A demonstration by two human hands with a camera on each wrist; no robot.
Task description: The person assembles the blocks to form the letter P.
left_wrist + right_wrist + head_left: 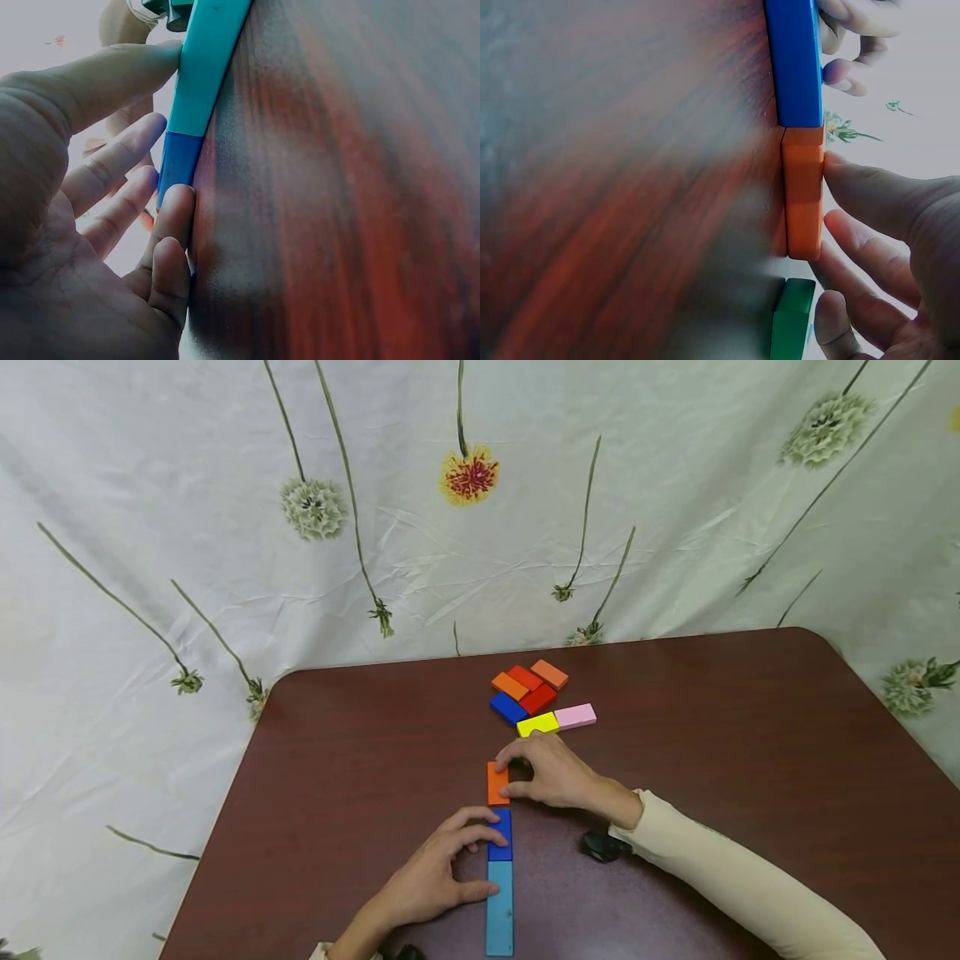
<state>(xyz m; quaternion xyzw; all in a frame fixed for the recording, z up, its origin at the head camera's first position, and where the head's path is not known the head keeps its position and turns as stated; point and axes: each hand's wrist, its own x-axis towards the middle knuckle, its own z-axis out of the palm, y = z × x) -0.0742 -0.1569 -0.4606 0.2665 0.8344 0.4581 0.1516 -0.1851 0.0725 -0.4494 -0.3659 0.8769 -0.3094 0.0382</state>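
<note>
A teal block (499,914), a blue block (500,847) and an orange block (494,785) lie flat on the table in a line running away from me. My left hand (438,872) spans the nearer part of it, thumb at the teal block's edge and fingertips on the blue block. The fingers are spread and lightly bent, as the left wrist view shows. My right hand (558,772) rests its thumb and fingertips on the orange block without curling round it. Beneath that hand, a green block (793,319) sits near the orange block's end, mostly hidden in the head view.
Farther back lie a yellow block (537,724) and a pink block (576,716), end to end. Behind them is a cluster of red, orange and blue blocks, one of them a blue block (508,707). A flowered cloth (225,485) hangs behind the brown table (712,735).
</note>
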